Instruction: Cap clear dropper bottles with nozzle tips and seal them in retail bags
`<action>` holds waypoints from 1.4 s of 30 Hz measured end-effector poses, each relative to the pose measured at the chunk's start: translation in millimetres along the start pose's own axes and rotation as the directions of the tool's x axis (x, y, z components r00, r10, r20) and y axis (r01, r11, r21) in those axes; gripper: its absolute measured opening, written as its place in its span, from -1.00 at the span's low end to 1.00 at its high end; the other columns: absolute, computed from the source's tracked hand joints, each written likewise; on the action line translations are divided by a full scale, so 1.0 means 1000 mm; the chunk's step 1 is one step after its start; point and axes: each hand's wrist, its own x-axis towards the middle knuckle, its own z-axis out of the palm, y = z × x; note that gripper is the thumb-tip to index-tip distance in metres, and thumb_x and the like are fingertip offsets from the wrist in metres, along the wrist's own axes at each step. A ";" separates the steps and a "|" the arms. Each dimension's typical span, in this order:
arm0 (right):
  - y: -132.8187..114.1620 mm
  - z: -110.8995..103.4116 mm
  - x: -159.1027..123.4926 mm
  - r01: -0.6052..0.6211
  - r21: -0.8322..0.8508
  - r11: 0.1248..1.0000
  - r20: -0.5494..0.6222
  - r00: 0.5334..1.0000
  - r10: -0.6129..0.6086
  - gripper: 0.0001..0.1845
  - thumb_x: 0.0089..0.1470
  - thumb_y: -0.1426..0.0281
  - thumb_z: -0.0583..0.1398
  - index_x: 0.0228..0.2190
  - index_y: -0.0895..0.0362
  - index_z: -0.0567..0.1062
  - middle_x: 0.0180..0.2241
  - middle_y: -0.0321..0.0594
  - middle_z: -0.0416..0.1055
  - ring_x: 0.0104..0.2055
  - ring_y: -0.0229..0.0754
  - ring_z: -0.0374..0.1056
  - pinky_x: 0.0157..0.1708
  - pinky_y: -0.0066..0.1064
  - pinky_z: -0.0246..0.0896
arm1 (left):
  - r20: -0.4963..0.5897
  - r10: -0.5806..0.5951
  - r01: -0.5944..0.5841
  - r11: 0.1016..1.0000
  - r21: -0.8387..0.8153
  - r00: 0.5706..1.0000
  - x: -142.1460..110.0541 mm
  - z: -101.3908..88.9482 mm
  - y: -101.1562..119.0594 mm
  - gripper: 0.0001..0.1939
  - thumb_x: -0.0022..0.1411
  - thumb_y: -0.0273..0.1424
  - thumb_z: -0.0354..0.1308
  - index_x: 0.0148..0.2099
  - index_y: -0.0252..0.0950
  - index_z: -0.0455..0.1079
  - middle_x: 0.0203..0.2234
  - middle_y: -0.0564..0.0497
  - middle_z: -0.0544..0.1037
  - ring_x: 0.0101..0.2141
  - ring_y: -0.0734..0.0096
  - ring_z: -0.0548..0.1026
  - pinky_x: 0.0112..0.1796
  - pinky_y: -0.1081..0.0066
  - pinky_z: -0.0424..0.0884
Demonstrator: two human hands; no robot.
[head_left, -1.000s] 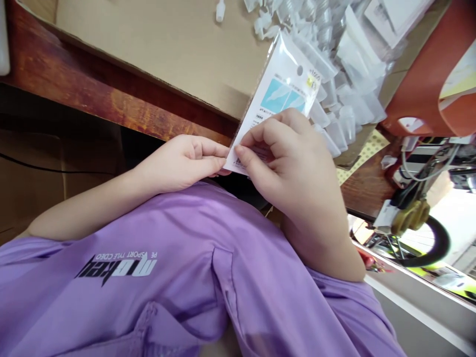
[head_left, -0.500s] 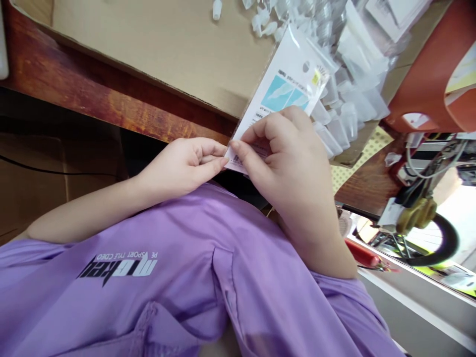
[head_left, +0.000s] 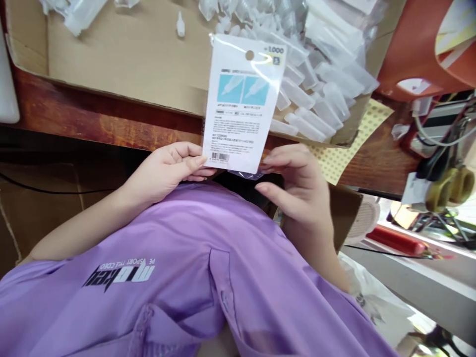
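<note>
A white printed package card (head_left: 238, 119) in a clear plastic sleeve stands tilted in front of me, with two blue pictures, small text, a barcode and a punched hole. My left hand (head_left: 174, 166) pinches its lower left corner between thumb and fingers. To the card's lower right, my right hand (head_left: 297, 183) has thumb and fingers apart, the fingertips close to the edge. Whether they touch the clear plastic at the card's bottom I cannot tell. Behind the card lie several translucent plastic tubes (head_left: 312, 109) in a shallow cardboard tray (head_left: 122, 74).
A small white nozzle (head_left: 180, 25) lies in the tray, with more clear pieces (head_left: 84, 15) at its left. Right of the tray are a yellow dotted sheet (head_left: 345, 153), an orange-red holder (head_left: 409, 64) and scissors (head_left: 449, 188). The wooden table edge (head_left: 92, 106) runs in front.
My right hand has let go of the card's lower part and moved right and down, its fingers opening. The card has turned more upright and shifted left in view, still in my left hand.
</note>
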 end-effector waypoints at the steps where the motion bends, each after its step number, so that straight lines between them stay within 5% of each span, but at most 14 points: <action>1: 0.003 0.005 -0.004 0.047 0.036 0.998 -0.029 0.999 -0.046 -0.65 0.06 0.31 0.33 -0.11 -0.01 0.41 -0.17 -0.22 0.37 -0.12 -0.16 0.37 -0.16 -0.27 0.38 | -0.002 -0.005 0.005 1.000 0.008 1.000 0.000 0.000 -0.001 -0.78 0.17 -0.26 0.35 -0.22 -0.30 0.52 -0.31 0.00 0.67 -0.24 0.39 0.64 -0.15 0.47 0.55; 5: 0.006 0.023 -0.010 0.106 0.037 0.994 -0.169 0.981 -0.099 -0.81 0.09 0.48 0.30 -0.23 0.05 0.47 -0.22 -0.25 0.46 -0.14 -0.22 0.43 -0.11 -0.31 0.37 | 0.004 -0.008 0.008 0.998 0.061 1.000 0.001 0.000 -0.004 -0.77 0.16 -0.25 0.35 -0.22 -0.30 0.50 -0.28 -0.01 0.67 -0.25 0.39 0.65 -0.15 0.48 0.55; 11: 0.009 0.034 -0.009 0.082 0.106 0.991 -0.241 0.969 -0.054 -0.97 0.16 0.39 0.24 -0.34 0.08 0.49 -0.33 -0.24 0.49 -0.25 -0.22 0.44 -0.25 -0.33 0.40 | -0.016 0.018 -0.016 0.994 0.108 1.000 0.003 0.005 -0.006 -0.71 0.09 -0.26 0.40 -0.17 -0.27 0.50 -0.22 0.02 0.67 -0.26 0.43 0.64 -0.17 0.51 0.56; 18: 0.003 0.043 -0.014 -0.099 0.442 0.891 -0.276 0.930 0.241 -0.85 0.19 0.30 0.23 -0.35 0.11 0.41 -0.42 -0.34 0.38 -0.39 -0.34 0.32 -0.36 -0.47 0.27 | 0.038 -0.009 -0.002 0.960 0.281 0.999 0.002 0.008 0.002 -0.74 0.12 -0.30 0.38 -0.14 -0.27 0.58 -0.21 -0.02 0.68 -0.27 0.42 0.65 -0.15 0.51 0.57; 23: -0.001 0.045 -0.015 -0.271 0.624 0.733 -0.134 0.887 0.441 -0.69 0.13 0.15 0.26 -0.38 0.13 0.38 -0.44 -0.34 0.35 -0.38 -0.32 0.29 -0.32 -0.43 0.24 | 0.035 -0.073 0.059 0.948 0.311 0.997 0.001 0.005 0.007 -0.74 0.05 -0.33 0.43 -0.18 -0.27 0.60 -0.26 -0.06 0.69 -0.23 0.30 0.65 -0.18 0.44 0.60; 27: -0.001 0.045 -0.014 -0.338 0.625 0.704 -0.083 0.868 0.490 -0.67 0.09 0.14 0.27 -0.40 0.14 0.37 -0.45 -0.33 0.33 -0.43 -0.32 0.24 -0.38 -0.43 0.18 | 0.027 -0.103 0.089 0.947 0.307 0.994 0.001 0.009 0.008 -0.71 0.02 -0.35 0.45 -0.17 -0.27 0.59 -0.30 -0.06 0.69 -0.25 0.28 0.66 -0.20 0.43 0.60; 33: -0.006 0.040 -0.014 -0.394 0.607 0.690 -0.022 0.860 0.510 -0.74 0.09 0.23 0.24 -0.41 0.14 0.34 -0.47 -0.35 0.30 -0.45 -0.35 0.19 -0.41 -0.47 0.14 | 0.026 0.007 -0.013 0.973 0.230 1.000 0.008 0.008 0.001 -0.69 0.03 -0.34 0.45 -0.13 -0.22 0.60 -0.13 -0.04 0.67 -0.11 0.22 0.63 -0.07 0.37 0.57; 42: -0.010 0.036 -0.011 -0.329 0.743 0.583 0.038 0.890 0.454 -0.80 0.10 0.30 0.25 -0.39 0.16 0.37 -0.40 -0.29 0.37 -0.36 -0.34 0.29 -0.31 -0.45 0.23 | 0.060 0.097 -0.114 0.890 0.442 0.993 0.011 -0.018 -0.007 -0.79 -0.08 -0.30 0.49 -0.33 -0.22 0.66 -0.32 -0.05 0.70 -0.22 0.13 0.65 -0.01 0.15 0.54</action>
